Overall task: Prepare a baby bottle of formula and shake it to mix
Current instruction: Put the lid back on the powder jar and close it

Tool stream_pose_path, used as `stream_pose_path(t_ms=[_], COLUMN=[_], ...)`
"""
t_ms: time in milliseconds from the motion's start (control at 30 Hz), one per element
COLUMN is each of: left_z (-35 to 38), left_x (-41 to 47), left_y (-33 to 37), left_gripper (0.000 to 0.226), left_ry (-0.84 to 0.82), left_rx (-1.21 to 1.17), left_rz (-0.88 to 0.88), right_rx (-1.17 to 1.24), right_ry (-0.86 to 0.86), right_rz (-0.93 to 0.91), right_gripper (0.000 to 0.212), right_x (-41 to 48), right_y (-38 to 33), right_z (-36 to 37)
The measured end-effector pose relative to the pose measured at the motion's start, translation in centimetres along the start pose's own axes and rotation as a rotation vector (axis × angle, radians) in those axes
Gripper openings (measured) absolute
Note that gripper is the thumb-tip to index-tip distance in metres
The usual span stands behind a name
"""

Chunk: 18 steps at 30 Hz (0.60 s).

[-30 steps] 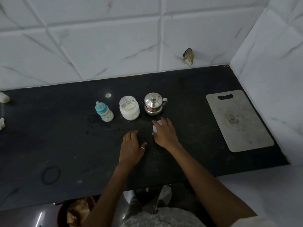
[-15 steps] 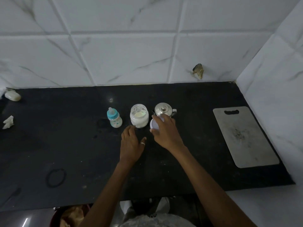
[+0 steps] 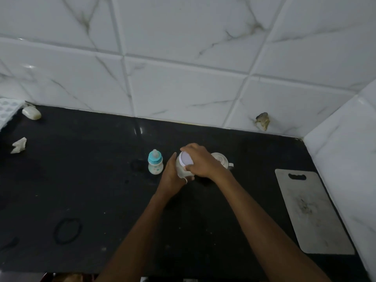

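Observation:
A small baby bottle (image 3: 155,162) with a teal collar and clear teat stands upright on the black counter (image 3: 81,180). Just to its right is a clear jar of formula powder (image 3: 181,169). My left hand (image 3: 173,174) wraps around the jar's side. My right hand (image 3: 200,161) holds a white lid (image 3: 186,159) flat on the jar's mouth. A small steel pot (image 3: 220,159) with a lid and handle stands behind my right hand, partly hidden by it.
A grey cutting board (image 3: 311,212) lies flat at the right by the tiled side wall. A black hair tie (image 3: 68,231) lies at the front left. A soap bar (image 3: 31,112) and a crumpled white scrap (image 3: 19,145) sit far left.
My right hand lifted the white lid off the counter and set it on top of the jar. My left hand moved from the counter onto the jar's side.

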<state>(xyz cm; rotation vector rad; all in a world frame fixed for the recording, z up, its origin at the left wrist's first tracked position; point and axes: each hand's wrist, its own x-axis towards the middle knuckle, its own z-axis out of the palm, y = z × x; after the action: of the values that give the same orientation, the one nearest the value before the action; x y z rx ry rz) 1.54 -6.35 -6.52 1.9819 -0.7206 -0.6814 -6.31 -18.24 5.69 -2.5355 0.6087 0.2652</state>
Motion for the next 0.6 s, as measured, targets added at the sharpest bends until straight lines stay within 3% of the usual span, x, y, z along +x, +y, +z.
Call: stream_pose_path(t_ms=[67, 267, 600], left_z=[-0.3, -0.7, -1.3], left_x=[0.4, 1.1, 0.9], left_y=[0.8, 2.7, 3.5], left_gripper=[0.125, 0.09, 0.086], left_ry=[-0.027, -0.088, -0.099], left_rx=[-0.018, 0.002, 0.002], left_rz=[-0.002, -0.003, -0.008], right_rx=[-0.019, -0.061, -0.14], right_ry=[-0.023, -0.086, -0.185], right_rz=[0.0, -0.028, -0.036], right_gripper=[0.071, 0.071, 0.066], right_x=[0.5, 1.6, 3.2], right_y=[0.1, 0.3, -0.1], right_z=[0.1, -0.8, -1.6])
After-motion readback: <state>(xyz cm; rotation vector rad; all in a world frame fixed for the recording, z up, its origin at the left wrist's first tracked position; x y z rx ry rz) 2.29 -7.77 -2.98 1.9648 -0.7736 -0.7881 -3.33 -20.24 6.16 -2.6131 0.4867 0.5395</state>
